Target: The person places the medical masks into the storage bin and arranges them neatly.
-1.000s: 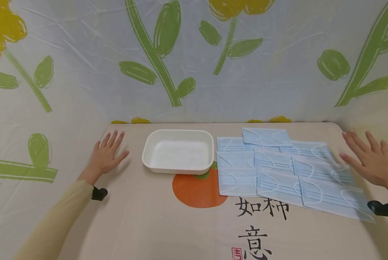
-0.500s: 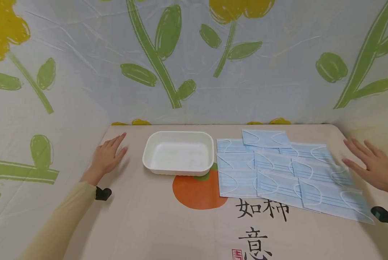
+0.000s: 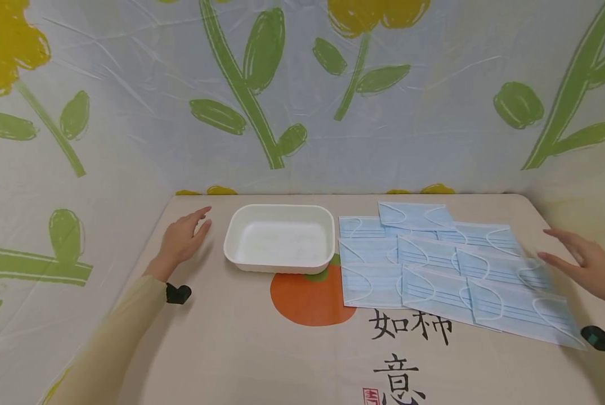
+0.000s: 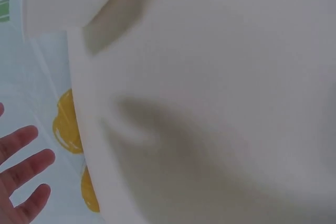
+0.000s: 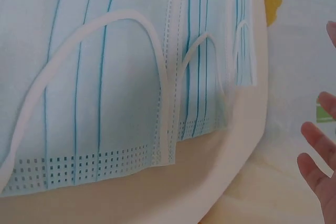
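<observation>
Left hand [image 3: 180, 239] and right hand [image 3: 591, 269] empty, fingers loosely extended; masks [image 3: 431, 284] overlap beside tray [image 3: 279, 269], presumably spread for visibility.

Left hand [image 4: 25, 169]: at lower left, cut by the frame; fingers spread apart, seen against the cloth.
Tray [image 4: 63, 1]: white, one corner, upper left, cut by the frame; dark shadow beside it.
Table [image 4: 252, 66]: pale, fills most of the view; broad blurred shadow [image 4: 178, 156] across its lower part.
Cloth [image 4: 31, 72]: pale blue, beyond the table's edge; two yellow patches [image 4: 68, 124], one green patch [image 4: 4, 10].
</observation>
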